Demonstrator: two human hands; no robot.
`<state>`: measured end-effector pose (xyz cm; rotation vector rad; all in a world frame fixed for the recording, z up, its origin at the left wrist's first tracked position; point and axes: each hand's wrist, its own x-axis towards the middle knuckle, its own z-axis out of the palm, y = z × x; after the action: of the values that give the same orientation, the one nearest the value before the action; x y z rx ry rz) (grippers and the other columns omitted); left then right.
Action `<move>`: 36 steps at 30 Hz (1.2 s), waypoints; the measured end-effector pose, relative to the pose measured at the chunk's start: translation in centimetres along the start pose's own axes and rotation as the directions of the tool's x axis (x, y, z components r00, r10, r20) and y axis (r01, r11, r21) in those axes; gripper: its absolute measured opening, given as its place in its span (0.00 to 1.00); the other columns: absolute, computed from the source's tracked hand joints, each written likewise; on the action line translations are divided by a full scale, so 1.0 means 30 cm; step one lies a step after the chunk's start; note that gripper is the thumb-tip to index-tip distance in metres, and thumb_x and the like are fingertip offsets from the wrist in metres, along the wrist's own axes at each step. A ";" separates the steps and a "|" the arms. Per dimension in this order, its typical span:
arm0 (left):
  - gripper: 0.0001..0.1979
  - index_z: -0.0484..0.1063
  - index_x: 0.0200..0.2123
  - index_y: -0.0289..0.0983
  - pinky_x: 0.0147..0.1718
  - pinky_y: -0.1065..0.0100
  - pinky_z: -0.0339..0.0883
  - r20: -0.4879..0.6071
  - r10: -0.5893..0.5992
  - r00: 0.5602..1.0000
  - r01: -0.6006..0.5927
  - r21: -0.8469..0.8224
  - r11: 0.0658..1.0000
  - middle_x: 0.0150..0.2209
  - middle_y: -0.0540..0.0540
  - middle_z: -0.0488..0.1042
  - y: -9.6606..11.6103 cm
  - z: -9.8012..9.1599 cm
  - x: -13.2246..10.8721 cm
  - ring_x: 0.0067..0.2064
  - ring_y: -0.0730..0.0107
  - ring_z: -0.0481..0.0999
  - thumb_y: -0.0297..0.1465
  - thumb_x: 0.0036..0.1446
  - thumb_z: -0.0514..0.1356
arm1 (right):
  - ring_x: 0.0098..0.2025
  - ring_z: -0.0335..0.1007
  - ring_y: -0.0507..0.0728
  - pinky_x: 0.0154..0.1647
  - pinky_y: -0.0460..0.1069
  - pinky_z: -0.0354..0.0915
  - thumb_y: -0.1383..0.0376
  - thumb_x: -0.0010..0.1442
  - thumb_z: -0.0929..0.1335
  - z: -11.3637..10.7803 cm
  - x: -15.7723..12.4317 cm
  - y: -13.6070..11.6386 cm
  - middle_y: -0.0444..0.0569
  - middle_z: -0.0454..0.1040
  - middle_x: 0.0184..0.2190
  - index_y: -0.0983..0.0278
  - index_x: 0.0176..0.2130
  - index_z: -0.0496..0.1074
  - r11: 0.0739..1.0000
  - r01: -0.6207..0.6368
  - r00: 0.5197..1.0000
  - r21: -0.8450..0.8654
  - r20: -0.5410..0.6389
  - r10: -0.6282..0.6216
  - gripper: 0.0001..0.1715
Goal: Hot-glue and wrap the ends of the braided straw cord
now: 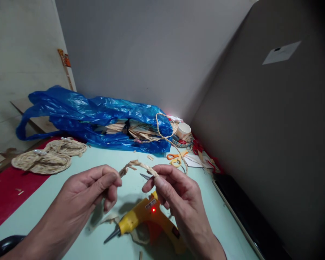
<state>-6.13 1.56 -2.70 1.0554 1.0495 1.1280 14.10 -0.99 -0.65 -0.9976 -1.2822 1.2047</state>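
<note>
"Where's the braided cord?"

"Arched above the yellow glue gun, pinched in the left hand and the right hand."

"Their pose?"

"Fingers curled, both angled inward."

"And around?"

"Pale green counter, grey panels behind and right."

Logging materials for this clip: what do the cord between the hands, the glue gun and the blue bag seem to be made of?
Cord: probably dry plant fibre, matte; pale, ragged strands show. Glue gun: likely plastic, satin yellow, with a moulded-looking body. Blue bag: apparently thin, glossy plastic film, crinkled with bright highlights.
</note>
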 end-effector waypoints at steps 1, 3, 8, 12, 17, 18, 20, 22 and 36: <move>0.16 0.80 0.27 0.40 0.21 0.78 0.66 0.005 -0.003 1.000 0.003 -0.026 1.000 0.22 0.50 0.77 0.004 0.002 -0.002 0.22 0.75 0.72 0.46 0.48 0.73 | 0.26 0.60 0.47 0.25 0.41 0.57 0.57 0.68 0.71 0.000 0.000 0.000 0.42 0.82 0.31 0.60 0.42 0.76 1.000 0.002 1.000 0.002 0.003 -0.002 0.09; 0.12 0.82 0.30 0.41 0.24 0.77 0.71 0.014 0.003 1.000 -0.002 -0.054 0.999 0.25 0.49 0.81 0.015 0.008 -0.005 0.24 0.72 0.77 0.42 0.49 0.74 | 0.25 0.60 0.46 0.25 0.41 0.57 0.57 0.68 0.71 0.000 -0.002 -0.001 0.42 0.82 0.30 0.60 0.42 0.77 1.000 0.009 1.000 0.007 0.004 -0.009 0.09; 0.07 0.84 0.32 0.44 0.34 0.74 0.78 0.062 0.071 0.996 -0.071 0.002 0.997 0.31 0.48 0.86 0.032 0.018 -0.002 0.33 0.64 0.84 0.38 0.50 0.73 | 0.26 0.64 0.46 0.25 0.41 0.59 0.58 0.68 0.70 -0.003 -0.007 -0.002 0.42 0.82 0.31 0.59 0.42 0.77 0.998 0.059 0.998 -0.015 -0.019 -0.059 0.09; 0.07 0.86 0.36 0.45 0.46 0.71 0.77 0.099 0.053 0.994 -0.062 0.095 0.994 0.43 0.47 0.87 0.022 0.022 -0.002 0.48 0.57 0.84 0.38 0.55 0.70 | 0.33 0.77 0.50 0.34 0.43 0.68 0.61 0.68 0.70 0.009 -0.013 0.009 0.44 0.82 0.33 0.59 0.44 0.76 0.986 0.147 0.989 -0.085 0.000 -0.147 0.06; 0.12 0.86 0.43 0.47 0.51 0.67 0.75 0.126 -0.035 0.991 0.037 -0.014 0.999 0.51 0.47 0.85 0.033 0.040 -0.024 0.57 0.52 0.79 0.40 0.56 0.69 | 0.41 0.78 0.55 0.51 0.50 0.68 0.66 0.70 0.66 0.028 -0.016 0.044 0.48 0.83 0.42 0.61 0.47 0.76 0.852 0.351 0.932 -0.389 0.232 -0.278 0.10; 0.11 0.87 0.41 0.47 0.50 0.68 0.76 0.112 -0.043 0.993 0.048 -0.041 0.998 0.51 0.47 0.85 0.038 0.044 -0.028 0.56 0.53 0.80 0.40 0.55 0.70 | 0.41 0.77 0.55 0.51 0.50 0.67 0.67 0.71 0.65 0.031 -0.014 0.051 0.48 0.83 0.42 0.62 0.47 0.77 0.810 0.391 0.916 -0.438 0.274 -0.294 0.11; 0.10 0.88 0.38 0.45 0.46 0.71 0.77 0.071 -0.045 0.996 0.051 -0.083 0.995 0.52 0.48 0.84 0.046 0.050 -0.033 0.50 0.56 0.83 0.38 0.51 0.73 | 0.38 0.74 0.55 0.47 0.50 0.67 0.67 0.71 0.64 0.034 -0.013 0.061 0.48 0.83 0.40 0.63 0.48 0.76 0.767 0.425 0.900 -0.480 0.319 -0.299 0.12; 0.08 0.88 0.34 0.45 0.43 0.74 0.77 0.023 -0.046 0.999 0.048 -0.098 0.994 0.50 0.48 0.85 0.049 0.050 -0.035 0.47 0.59 0.84 0.36 0.48 0.74 | 0.39 0.74 0.56 0.42 0.49 0.67 0.67 0.71 0.64 0.035 -0.017 0.067 0.47 0.82 0.39 0.62 0.49 0.76 0.766 0.417 0.902 -0.489 0.327 -0.282 0.11; 0.04 0.87 0.30 0.53 0.47 0.67 0.78 -0.113 0.354 0.928 -0.295 0.354 0.887 0.43 0.51 0.88 0.039 0.039 -0.058 0.46 0.54 0.85 0.41 0.48 0.72 | 0.34 0.68 0.52 0.36 0.48 0.61 0.70 0.67 0.61 0.014 -0.032 0.036 0.41 0.70 0.30 0.59 0.34 0.67 0.740 0.420 0.900 -0.526 0.134 -0.415 0.10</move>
<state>-5.40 -0.15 -1.16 1.4632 1.2632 1.3637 13.69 -1.82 -1.83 -1.0162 -1.7981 0.4898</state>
